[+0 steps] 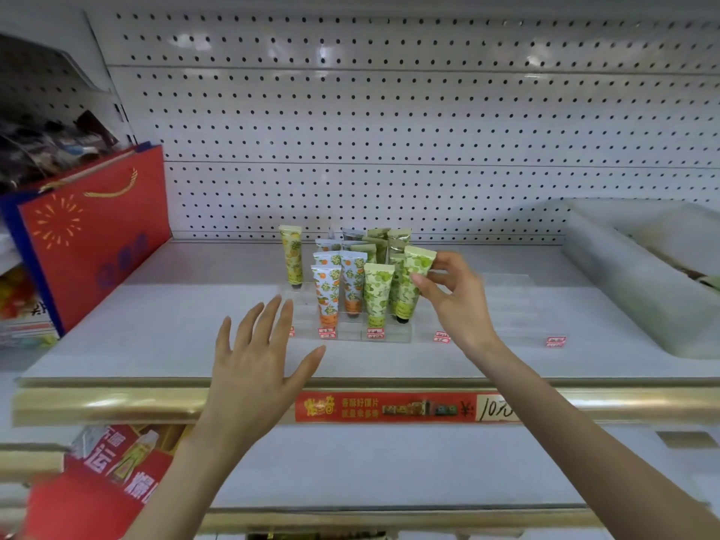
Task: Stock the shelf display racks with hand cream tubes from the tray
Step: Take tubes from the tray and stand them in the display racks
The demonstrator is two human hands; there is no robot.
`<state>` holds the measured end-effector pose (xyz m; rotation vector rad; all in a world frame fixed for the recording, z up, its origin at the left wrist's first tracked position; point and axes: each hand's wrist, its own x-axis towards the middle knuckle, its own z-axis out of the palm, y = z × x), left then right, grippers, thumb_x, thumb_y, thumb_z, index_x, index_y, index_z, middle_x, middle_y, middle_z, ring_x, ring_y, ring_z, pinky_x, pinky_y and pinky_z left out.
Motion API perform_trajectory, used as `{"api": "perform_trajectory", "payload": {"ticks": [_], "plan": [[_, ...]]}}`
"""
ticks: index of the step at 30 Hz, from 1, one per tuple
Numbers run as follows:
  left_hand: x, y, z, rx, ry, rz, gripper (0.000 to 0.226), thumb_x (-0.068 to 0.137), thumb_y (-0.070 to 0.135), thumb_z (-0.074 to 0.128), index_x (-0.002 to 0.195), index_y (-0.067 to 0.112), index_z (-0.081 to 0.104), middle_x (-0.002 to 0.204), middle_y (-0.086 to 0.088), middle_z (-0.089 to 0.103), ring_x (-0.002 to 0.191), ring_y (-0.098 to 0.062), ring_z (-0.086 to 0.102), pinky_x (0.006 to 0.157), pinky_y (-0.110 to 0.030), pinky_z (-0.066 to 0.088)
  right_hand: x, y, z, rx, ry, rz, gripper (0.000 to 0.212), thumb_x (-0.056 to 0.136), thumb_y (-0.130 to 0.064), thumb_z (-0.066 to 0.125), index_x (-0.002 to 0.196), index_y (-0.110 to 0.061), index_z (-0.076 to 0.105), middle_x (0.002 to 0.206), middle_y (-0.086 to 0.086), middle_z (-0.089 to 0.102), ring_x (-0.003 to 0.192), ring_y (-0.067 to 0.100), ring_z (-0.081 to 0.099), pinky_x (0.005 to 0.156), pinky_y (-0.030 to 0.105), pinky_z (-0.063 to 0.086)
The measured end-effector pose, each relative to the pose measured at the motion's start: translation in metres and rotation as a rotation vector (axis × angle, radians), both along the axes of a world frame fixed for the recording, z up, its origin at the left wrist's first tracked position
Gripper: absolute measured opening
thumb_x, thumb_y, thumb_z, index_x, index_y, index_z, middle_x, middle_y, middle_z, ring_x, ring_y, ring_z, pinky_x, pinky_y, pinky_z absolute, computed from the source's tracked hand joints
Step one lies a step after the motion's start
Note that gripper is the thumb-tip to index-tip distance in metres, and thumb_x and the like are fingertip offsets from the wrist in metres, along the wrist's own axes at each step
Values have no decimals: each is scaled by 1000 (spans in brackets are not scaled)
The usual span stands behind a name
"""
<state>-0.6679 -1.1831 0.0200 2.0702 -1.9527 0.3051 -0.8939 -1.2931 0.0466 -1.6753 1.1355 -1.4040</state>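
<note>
1. My right hand (452,294) pinches a green-patterned hand cream tube (413,282) near its crimped top, with the thumb on one side and the fingertips on the other.
2. That tube points cap down, slightly tilted, at the right front of the clear display rack (393,337). It is just beside another green tube (377,294) standing there.
3. My left hand (253,356) is flat, fingers spread, palm down, over the shelf (156,337) in front of the rack's left side. I cannot tell whether it touches the board.
4. Orange-patterned tubes (327,294) stand left of the green ones, and a yellow tube (293,255) stands alone further left.
5. Right of the rack, open shelf runs to the translucent tray (615,282). There may be a second clear rack (506,305) there, though it is faint.
6. A red gift bag (93,235) leans at the left end, and the gold shelf edge (117,403) passes under both wrists.
</note>
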Motion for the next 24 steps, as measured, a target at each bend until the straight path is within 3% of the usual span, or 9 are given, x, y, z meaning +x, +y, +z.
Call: {"api": "perform_trajectory", "payload": {"ticks": [6, 11, 19, 24], "plan": [[-1, 0, -5, 57, -29, 9, 82, 90, 66, 13, 131, 6, 52, 134, -12, 53, 122, -32, 52, 100, -57, 35, 5, -4, -7, 8, 33, 40, 19, 86, -12, 65, 101, -16, 53, 92, -13, 60, 90, 16, 62, 81, 32, 53], [-1, -1, -6, 67, 5, 0, 84, 89, 67, 11, 133, 7, 50, 136, -11, 52, 124, -31, 50, 101, -57, 33, 5, -6, -16, 21, 70, 50, 20, 86, -12, 66, 101, -17, 54, 93, -12, 62, 92, 18, 63, 83, 37, 54], [-5, -2, -2, 57, 31, 2, 85, 88, 68, 11, 134, 8, 48, 137, -10, 50, 126, -30, 48, 104, -55, 31, 4, -4, -17, 26, 87, 80, 20, 86, -11, 65, 100, -20, 53, 93, -16, 62, 89, 4, 61, 82, 27, 53], [-5, 1, 0, 45, 37, 2, 85, 88, 68, 10, 135, 8, 47, 138, -10, 50, 127, -29, 47, 104, -54, 31, 1, -4, -16, 26, 105, 86, 22, 86, -14, 66, 103, -18, 53, 95, -15, 62, 91, 6, 61, 80, 21, 51]]}}
